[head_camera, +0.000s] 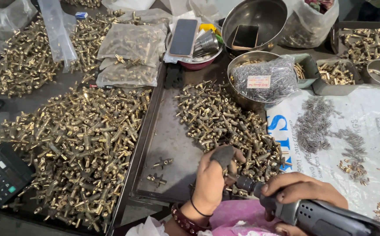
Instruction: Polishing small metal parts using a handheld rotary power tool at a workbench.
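left hand (211,177) pinches one brass fitting (230,178), right hand (301,189) clamped round one grey power driver (316,216); two steel bowls (242,98) behind.

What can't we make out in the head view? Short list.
- Left hand: the part it holds is hidden behind the fingers and dark thumb cover.
- Power tool: tip hidden behind the left hand; rear cut off by the bottom edge.
- Right hand: lower fingers hidden under the tool.
- Calculator: cut off at the left edge.
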